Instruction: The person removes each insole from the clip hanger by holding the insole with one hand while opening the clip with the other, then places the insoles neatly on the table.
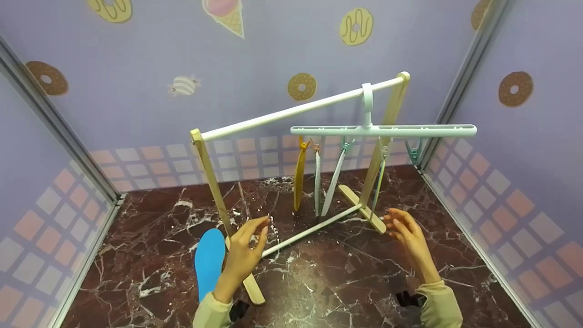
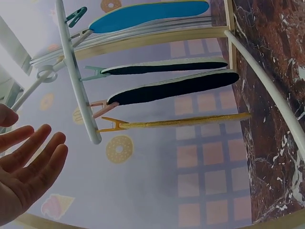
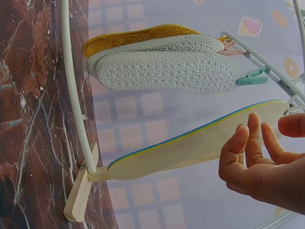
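Note:
My left hand hovers in front of the rack's left foot, holding nothing, with fingers loosely bent. To the right, my right hand is raised with relaxed fingers, also holding nothing. Nearest it hangs an insole with a blue face and a pale back. A pale clip hanger bears this insole, two white textured insoles with black undersides, and a yellow insole, each clipped at one end. A green clip at the hanger's right hangs without an insole. Another blue insole lies on the table.
The hanger hooks over the top bar of a wooden rack, whose right foot and lower rod stand on a dark red marbled tabletop. Patterned lilac walls enclose the back and both sides.

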`<state>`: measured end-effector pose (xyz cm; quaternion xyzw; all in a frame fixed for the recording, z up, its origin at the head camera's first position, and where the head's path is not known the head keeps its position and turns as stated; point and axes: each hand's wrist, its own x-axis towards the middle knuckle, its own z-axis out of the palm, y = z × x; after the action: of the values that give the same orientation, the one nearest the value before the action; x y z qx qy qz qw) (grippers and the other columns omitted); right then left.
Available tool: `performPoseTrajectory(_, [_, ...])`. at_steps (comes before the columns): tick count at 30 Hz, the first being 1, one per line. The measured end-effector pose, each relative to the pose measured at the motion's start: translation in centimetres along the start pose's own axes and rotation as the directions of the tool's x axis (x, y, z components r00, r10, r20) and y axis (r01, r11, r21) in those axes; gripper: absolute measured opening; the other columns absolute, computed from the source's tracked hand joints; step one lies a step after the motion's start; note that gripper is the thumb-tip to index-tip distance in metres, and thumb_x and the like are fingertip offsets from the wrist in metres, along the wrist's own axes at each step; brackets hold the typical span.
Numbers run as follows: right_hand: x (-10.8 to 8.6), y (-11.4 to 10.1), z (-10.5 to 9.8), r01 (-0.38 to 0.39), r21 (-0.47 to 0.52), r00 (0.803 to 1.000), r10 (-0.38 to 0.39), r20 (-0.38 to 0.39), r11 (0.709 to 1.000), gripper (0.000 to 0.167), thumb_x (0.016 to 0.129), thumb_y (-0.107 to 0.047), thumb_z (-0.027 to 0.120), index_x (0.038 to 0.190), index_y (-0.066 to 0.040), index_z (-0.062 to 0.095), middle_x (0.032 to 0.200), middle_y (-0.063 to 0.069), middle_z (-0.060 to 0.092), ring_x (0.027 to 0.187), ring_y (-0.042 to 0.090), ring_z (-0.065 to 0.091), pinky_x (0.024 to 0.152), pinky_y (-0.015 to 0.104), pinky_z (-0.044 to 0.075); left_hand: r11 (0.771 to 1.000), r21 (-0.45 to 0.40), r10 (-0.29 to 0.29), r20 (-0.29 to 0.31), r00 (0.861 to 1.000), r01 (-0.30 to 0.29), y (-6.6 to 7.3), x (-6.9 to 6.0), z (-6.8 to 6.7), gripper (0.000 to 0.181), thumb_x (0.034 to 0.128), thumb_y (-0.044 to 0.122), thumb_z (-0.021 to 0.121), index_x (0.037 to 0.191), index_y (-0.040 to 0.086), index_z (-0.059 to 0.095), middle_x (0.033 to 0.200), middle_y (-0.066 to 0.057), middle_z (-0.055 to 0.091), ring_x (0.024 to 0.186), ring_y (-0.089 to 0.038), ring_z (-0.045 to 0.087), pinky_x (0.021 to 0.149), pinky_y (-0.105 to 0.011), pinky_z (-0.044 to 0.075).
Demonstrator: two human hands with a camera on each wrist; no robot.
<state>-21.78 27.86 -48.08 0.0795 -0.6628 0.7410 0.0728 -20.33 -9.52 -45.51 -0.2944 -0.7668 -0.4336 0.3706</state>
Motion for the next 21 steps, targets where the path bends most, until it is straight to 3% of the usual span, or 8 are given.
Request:
performPoseTrajectory(8, [0.8,-0.2,-0.1,0.022,-0.01,1.0,-0.022,-0.008,1.0,0.041,0.094,-0.012,0.042,0.123,0.014,0.031,0.099,-0.005,0.061,0.084,0.005,0.056,0.069,0.02,0.047,0.998,0.039,0.043,0.049,0.998,-0.045,-0.5,0.4,1.5,0.028,0.0761,-0.006,0.061,0.103,0.0,0.061,0.093,-0.009,0.064,0.075,-0.015,0.059,0.062,-0.014,0.046])
performPoseTrajectory(15, [1.5,-0.3,-0.1,0.066,-0.109,0.998,-0.067,-0.01,0.992,0.037,0.093,-0.009,0.042,0.121,0.014,0.035,0.101,-0.013,0.062,0.087,0.002,0.058,0.071,0.018,0.048,0.999,0.04,-0.024,0.105,0.994,0.02,-0.8,0.9,3.0,0.022,0.08,0.001,0.06,0.102,0.0,0.062,0.097,-0.01,0.064,0.087,-0.019,0.061,0.072,-0.024,0.05])
performPoseTrajectory(21, [2.3,-0.8,0.0,0.166,-0.117,0.986,-0.163,0.039,0.979,0.035,0.093,-0.004,0.04,0.119,0.019,0.033,0.105,-0.013,0.061,0.092,0.001,0.056,0.07,0.017,0.048,0.998,0.018,-0.061,0.115,0.991,0.06,-0.9,1.2,4.3,0.019,0.0805,0.001,0.059,0.099,-0.001,0.062,0.094,-0.011,0.064,0.071,-0.013,0.059,0.064,-0.024,0.05])
